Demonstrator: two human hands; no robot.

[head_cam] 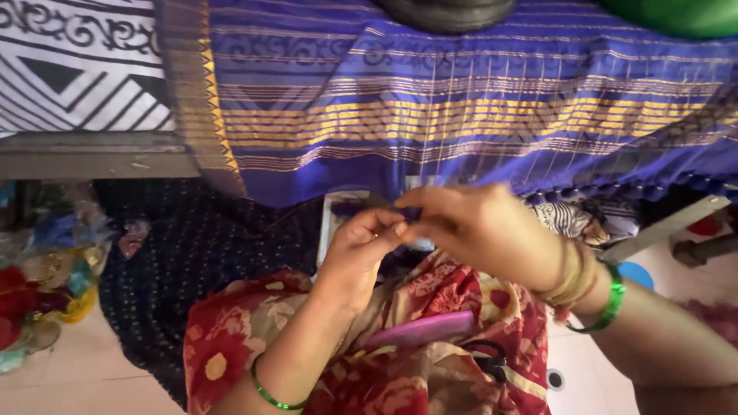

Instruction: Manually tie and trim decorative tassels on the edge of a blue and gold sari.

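A purple cloth with gold woven stripes (430, 100) hangs over an edge in front of me. Small knotted tassels (615, 188) run along its lower right border. My left hand (361, 250) and my right hand (480, 227) meet just under the cloth's hem, fingertips pinched together on a small bit of purple fringe thread (406, 215). The motion blur hides exactly how the thread lies between the fingers. Green bangles sit on both wrists, with gold ones on the right.
A pink comb-like tool (423, 329) and black scissors (488, 360) rest on my lap, on red floral fabric. Dark dotted cloth (192, 261) lies on the floor at left beside a bag of coloured material (46, 277). A black-and-white patterned fabric (77, 61) covers the upper left.
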